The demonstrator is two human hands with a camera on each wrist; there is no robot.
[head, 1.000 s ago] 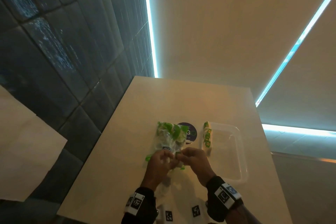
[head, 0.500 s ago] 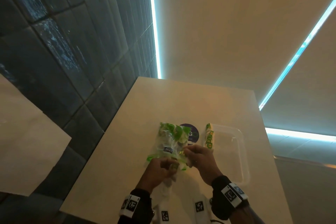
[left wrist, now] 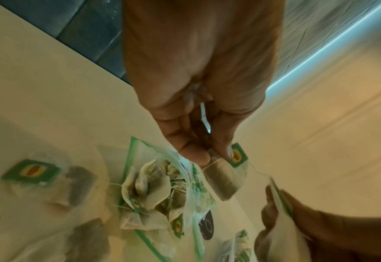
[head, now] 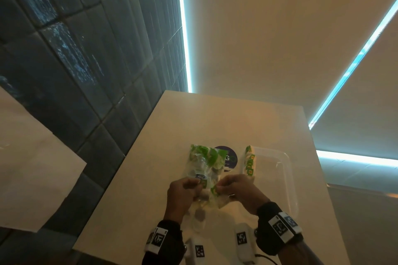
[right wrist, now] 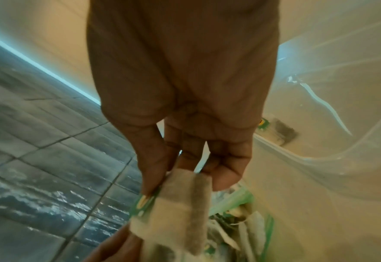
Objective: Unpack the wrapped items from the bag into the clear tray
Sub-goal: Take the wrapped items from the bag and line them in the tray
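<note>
Clear bag holds tea bags; tray holds one.

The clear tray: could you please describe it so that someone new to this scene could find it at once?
On the pale table, look right of the green-printed bag that both hands are working on. The clear tray lies there, a see-through rectangle with rounded corners. One green-and-yellow wrapped item lies along its left edge; nothing else nearby is rigid and transparent.
</note>
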